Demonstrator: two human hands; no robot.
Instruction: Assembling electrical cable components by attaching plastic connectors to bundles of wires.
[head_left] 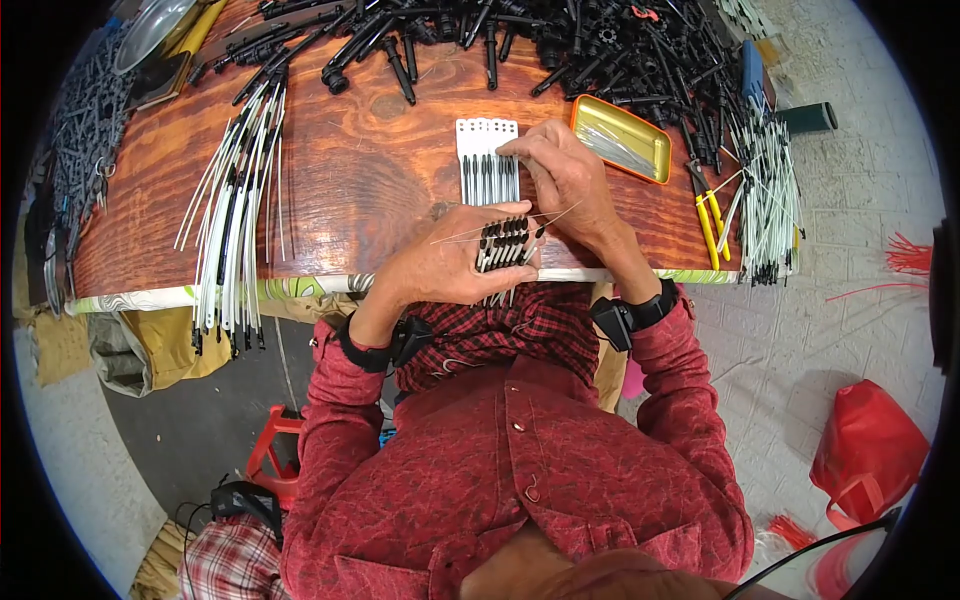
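Observation:
My left hand (445, 265) grips a small bundle of black plastic pieces (503, 243) near the table's front edge, with thin metal pins sticking out of it. My right hand (568, 182) rests just beyond it, fingertips pinching at a white card (485, 136) that holds a row of black-tipped pins. The card lies flat on the wooden table (370, 160). Both wrists wear black bands over red sleeves.
An orange tray (622, 138) of thin pins lies right of my hands. Yellow-handled pliers (706, 215) and a bunch of white tubes (768, 200) sit at the right edge. More white tubes (235, 200) hang over the left front edge. Black plastic parts (560, 40) are heaped at the back. A red bag (868, 450) is on the floor.

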